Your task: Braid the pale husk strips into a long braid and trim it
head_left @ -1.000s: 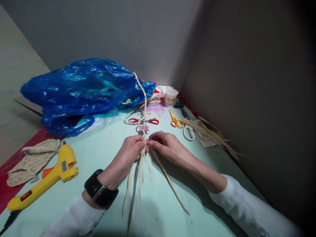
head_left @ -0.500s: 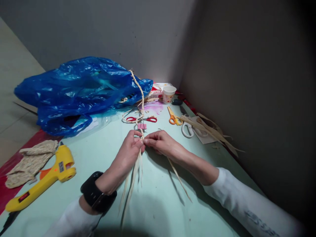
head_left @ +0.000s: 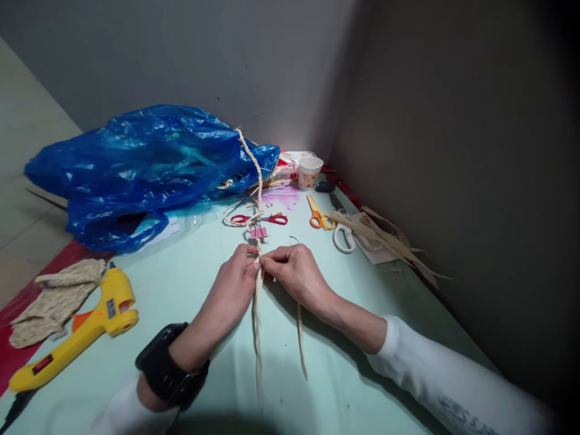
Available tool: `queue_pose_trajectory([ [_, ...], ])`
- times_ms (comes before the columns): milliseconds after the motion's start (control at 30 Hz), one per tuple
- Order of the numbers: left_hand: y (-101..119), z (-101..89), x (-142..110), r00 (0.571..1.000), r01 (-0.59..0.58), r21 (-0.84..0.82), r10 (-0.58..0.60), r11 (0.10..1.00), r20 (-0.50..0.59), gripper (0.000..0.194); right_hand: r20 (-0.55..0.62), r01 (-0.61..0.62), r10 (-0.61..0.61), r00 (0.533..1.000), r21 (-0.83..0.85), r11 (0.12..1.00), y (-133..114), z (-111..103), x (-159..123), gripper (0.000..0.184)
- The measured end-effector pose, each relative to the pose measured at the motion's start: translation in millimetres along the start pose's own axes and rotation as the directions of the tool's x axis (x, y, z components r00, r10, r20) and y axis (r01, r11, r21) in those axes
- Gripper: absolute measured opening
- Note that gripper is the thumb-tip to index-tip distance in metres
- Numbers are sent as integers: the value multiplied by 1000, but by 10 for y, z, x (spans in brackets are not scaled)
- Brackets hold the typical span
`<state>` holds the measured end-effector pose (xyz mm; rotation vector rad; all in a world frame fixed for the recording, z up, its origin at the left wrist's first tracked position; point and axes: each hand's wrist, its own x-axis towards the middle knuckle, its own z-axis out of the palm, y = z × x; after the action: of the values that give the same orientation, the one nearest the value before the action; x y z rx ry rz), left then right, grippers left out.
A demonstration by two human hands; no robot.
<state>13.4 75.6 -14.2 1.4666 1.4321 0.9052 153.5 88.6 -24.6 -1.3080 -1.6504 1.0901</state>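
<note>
A thin braid point(head_left: 258, 181) of pale straw-like fibre runs from the blue bag down to my hands at the middle of the table. My left hand point(head_left: 233, 278) pinches the lower end of the braid, its wrist in a black strap. Close against it, my right hand point(head_left: 296, 272) is closed on fibre strands at the same spot; the fingertips partly hide the grip. Loose strands point(head_left: 258, 338) hang below the left fingers, and a separate strand point(head_left: 301, 344) trails under the right hand. A pink binder clip point(head_left: 258, 232) sits on the braid just beyond my fingers.
Red-handled scissors point(head_left: 278, 220) lie behind the clip. At left are a blue plastic bag point(head_left: 136, 163), a yellow glue gun point(head_left: 86, 332) and a woven straw piece point(head_left: 58, 296). Rightward stand a paper cup point(head_left: 310, 174), orange scissors point(head_left: 317, 217), white-handled scissors point(head_left: 343, 239) and loose fibres point(head_left: 385, 235).
The strands below my left hand have drawn together into a narrower bundle. The strand under my right hand has swung leftward, and the right wrist has shifted slightly left.
</note>
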Motion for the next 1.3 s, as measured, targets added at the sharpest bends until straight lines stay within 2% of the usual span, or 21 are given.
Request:
queue_pose_trajectory([
  [100,116,-12,-50,991,-120,317,133,941,-20,12,-31,14,-14,999,-20,1000,-12,4,-13,29],
  [233,229,-25,-109,987,-114,521,155,846,-36,16,-39,36,-38,999,-40,999,-24,-9,-22,29],
  [300,240,-31,-138,982,-111,535,176,838,-72,16,-38,47,-48,998,-41,998,-19,-11,-25,29],
  [400,218,-13,-191,981,-95,480,165,872,-105,19,-22,45,-45,999,-21,999,-6,-16,-28,30],
  [533,160,109,-256,995,-24,420,61,907,-77,16,62,-33,22,998,177,984,-15,-45,-18,28],
  [667,108,260,-301,992,-67,514,115,855,-61,9,209,-196,112,971,438,878,-46,-85,10,22],
  [800,142,226,-309,985,-147,608,172,781,17,14,264,-285,165,950,522,804,-41,-114,35,18],
  [867,183,99,-254,983,-179,553,174,814,64,20,255,-288,173,951,533,796,-26,-126,46,17],
  [900,197,20,-207,986,-159,500,159,851,44,27,252,-290,179,951,525,800,-18,-131,52,17],
  [967,201,-127,-90,969,-107,395,184,912,-163,31,248,-304,203,947,488,818,-9,-137,62,17],
  [1000,188,-178,-30,962,-86,341,167,936,-214,28,247,-315,219,944,474,822,-9,-137,66,17],
  [1033,168,-207,22,978,-59,258,108,964,-180,23,249,-324,228,941,470,821,-12,-135,67,17],
  [1100,124,-199,91,1000,5,7,-5,1000,23,21,267,-306,190,945,509,804,-23,-127,62,16],
  [1167,97,-134,108,970,123,-242,-66,962,234,19,308,-271,104,946,571,775,-32,-117,49,18],
  [1200,94,-98,103,950,181,-325,-80,928,301,16,326,-259,69,943,588,767,-33,-114,41,19],
  [1300,109,-22,66,911,331,-444,-159,833,381,13,317,-253,86,944,535,806,-23,-119,29,21],
])
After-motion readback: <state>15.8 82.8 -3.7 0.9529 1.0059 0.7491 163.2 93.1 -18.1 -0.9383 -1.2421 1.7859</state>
